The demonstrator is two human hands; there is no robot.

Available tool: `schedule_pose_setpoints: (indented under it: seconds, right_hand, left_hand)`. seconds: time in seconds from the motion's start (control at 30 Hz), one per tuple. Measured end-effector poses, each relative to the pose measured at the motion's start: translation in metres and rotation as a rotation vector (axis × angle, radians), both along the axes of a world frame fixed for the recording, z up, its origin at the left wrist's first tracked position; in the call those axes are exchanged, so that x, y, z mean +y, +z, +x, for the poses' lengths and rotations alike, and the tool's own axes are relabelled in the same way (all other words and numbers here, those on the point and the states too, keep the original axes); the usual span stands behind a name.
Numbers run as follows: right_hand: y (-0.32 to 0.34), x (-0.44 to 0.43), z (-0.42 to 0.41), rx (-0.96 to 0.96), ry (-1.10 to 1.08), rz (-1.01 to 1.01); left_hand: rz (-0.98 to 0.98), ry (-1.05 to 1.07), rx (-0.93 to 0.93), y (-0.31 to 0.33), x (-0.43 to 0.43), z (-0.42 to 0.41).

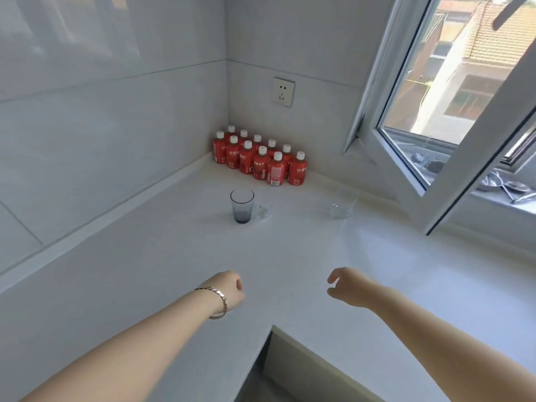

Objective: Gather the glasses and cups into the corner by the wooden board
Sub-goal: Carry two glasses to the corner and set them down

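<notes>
A tall grey tinted glass [242, 205] stands upright on the white counter [174, 256]. A small clear glass [262, 211] sits right beside it, touching or nearly so. A wider clear tumbler [342, 205] stands apart to the right, near the window sill. My left hand [230, 290], with a bracelet on the wrist, hovers over the counter with fingers curled under and nothing in it. My right hand [346, 287] hovers beside it, fingers loosely apart and empty. Both hands are well short of the glasses. No wooden board is in view.
Several red bottles with white caps [259, 158] fill the far corner of the counter. A wall socket [283, 92] sits above them. An open window sash [452, 140] juts in over the counter at right. The counter edge drops off at bottom centre [272, 332].
</notes>
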State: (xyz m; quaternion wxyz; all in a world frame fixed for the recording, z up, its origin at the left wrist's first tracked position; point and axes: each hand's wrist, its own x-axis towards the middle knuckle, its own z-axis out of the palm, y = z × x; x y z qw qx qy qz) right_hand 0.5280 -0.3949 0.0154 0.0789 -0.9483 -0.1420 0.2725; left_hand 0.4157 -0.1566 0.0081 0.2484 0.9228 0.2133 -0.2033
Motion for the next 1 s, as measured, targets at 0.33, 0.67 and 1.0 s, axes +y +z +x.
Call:
schedule_pose_setpoints:
  seconds: [0.33, 0.67, 1.0]
  right_hand:
    - [0.003, -0.001, 0.178, -0.27, -0.128, 0.014]
    - [-0.048, 0.035, 0.33, -0.103, -0.416, 0.239]
    - [-0.083, 0.047, 0.333, -0.196, -0.344, 0.444]
  left_hand:
    - [-0.009, 0.031, 0.055, -0.012, 0.016, 0.128]
    - [-0.141, 0.243, -0.111, -0.015, 0.023, 0.229]
    - [0.382, -0.013, -0.069, -0.029, 0.051, 0.342]
